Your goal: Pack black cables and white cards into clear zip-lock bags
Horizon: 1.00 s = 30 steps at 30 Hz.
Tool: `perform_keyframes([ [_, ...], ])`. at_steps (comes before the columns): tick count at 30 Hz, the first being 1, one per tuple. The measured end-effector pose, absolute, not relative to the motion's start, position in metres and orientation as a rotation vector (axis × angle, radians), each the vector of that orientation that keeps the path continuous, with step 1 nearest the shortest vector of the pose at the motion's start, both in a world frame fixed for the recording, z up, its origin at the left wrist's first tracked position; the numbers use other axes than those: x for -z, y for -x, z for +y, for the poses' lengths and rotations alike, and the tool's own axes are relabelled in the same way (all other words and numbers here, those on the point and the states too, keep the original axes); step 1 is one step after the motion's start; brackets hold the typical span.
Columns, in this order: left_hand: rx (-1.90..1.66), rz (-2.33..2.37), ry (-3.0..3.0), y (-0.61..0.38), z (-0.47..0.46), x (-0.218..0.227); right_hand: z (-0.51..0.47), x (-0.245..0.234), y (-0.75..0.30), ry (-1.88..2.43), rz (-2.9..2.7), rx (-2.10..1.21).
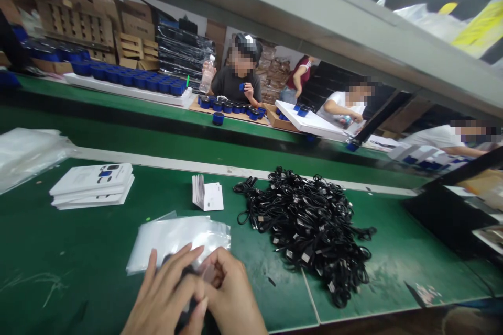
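Note:
At the front edge of the green table, my left hand (168,293) curls over a dark item (184,316), its thumb closed against it and some fingers stretched above. My right hand (233,290) meets it, thumb and index finger pinched on something small that my fingers hide. What the dark item is I cannot make out; its black colour matches the cables. Just beyond my hands lies a stack of clear plastic bags (176,235). To the right is a large heap of bundled black cables (306,225).
White printed booklets (92,183) are stacked at the left, near more plastic bags (29,154). A small folded leaflet (208,193) stands behind the bags. Across the bench, several people work among blue round containers (133,78). A grey beam (275,5) crosses overhead.

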<state>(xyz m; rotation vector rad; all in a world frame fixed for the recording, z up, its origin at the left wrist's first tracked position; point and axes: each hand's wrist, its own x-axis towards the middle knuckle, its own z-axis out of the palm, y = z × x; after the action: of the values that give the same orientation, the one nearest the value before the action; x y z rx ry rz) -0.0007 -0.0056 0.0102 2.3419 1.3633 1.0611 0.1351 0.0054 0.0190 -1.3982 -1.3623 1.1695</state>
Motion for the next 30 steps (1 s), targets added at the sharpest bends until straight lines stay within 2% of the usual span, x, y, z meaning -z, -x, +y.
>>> perform_keyframes([
  [5, -0.708, 1.453, -1.659, 0.014, 0.009, -0.034, 0.005, -0.035, -0.146, 1.194, -1.394, -1.377],
  [11, -0.849, 1.380, -1.184, 0.008, 0.016, -0.044, -0.004, -0.024, -0.153, 1.208, -1.254, -1.334],
  [17, -0.890, 1.316, -1.139, 0.010, 0.016, -0.043, -0.008, -0.022, -0.158, 1.255, -1.449, -1.038],
  [30, -0.820, 1.318, -1.334, 0.015, 0.010, -0.033, -0.006, -0.021, -0.152, 1.223, -1.357, -0.749],
])
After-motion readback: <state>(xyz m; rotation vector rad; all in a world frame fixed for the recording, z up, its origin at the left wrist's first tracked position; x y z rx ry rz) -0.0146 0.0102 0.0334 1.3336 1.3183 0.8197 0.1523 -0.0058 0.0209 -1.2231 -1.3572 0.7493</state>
